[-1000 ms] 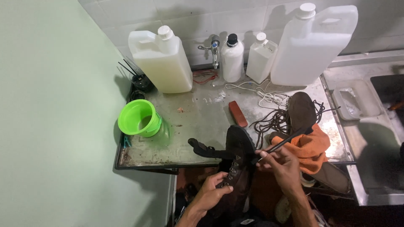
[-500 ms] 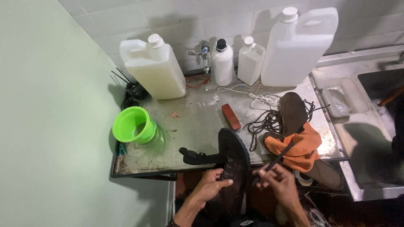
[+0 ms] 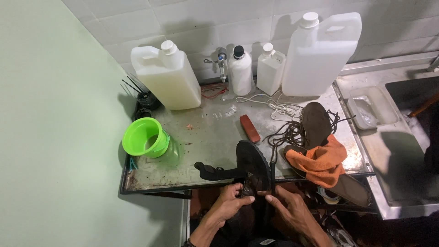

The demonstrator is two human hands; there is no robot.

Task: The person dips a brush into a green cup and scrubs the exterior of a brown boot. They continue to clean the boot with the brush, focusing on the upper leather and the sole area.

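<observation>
Both hands, left and right, pinch the dark boot at the worktop edge; four white jugs line the tiled wall.

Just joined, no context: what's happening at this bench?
A person holds a dark brown boot at the near edge of a metal table. The left hand grips its lace area; the right hand pinches a thin dark stick against it. Loose laces, an orange cloth and white jugs sit behind.

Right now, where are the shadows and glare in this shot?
Head view: the jugs throw soft shadows on the tiled wall; faint glare on the metal table; the hands and dark boot sit in dim light, detail lost.
</observation>
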